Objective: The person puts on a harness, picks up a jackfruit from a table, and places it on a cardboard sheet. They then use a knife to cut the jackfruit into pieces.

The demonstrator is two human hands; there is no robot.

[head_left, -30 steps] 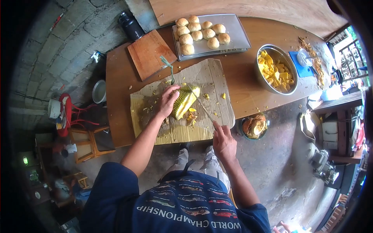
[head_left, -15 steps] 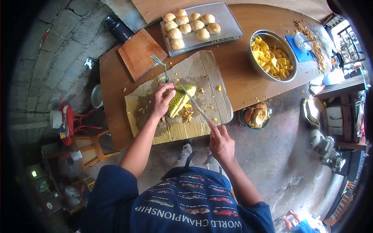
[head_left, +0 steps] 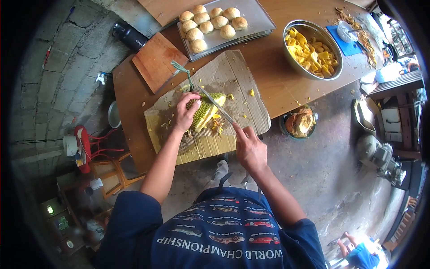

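Observation:
A piece of green, spiky jackfruit (head_left: 204,110) with a pale yellow cut side lies on a flattened cardboard sheet (head_left: 242,89). My left hand (head_left: 185,112) grips its left side, fingers curled over the rind. In my right hand (head_left: 249,144) is the handle of a long knife (head_left: 216,104), whose blade lies across the top of the rind and points up and left. A green string (head_left: 182,69) rises from the fruit's upper end. Yellow scraps are scattered around the fruit.
A brown wooden board (head_left: 158,62) and a tray of buns (head_left: 256,28) are beyond the cardboard. At the right, a metal bowl (head_left: 338,71) holds yellow fruit pieces. A container of fruit remains (head_left: 299,124) stands below the table edge. Another person's arm (head_left: 348,245) shows at lower right.
My right hand and the knife have moved left and up, so the blade lies farther over the rind. My left hand stays on the fruit. The view has shifted slightly.

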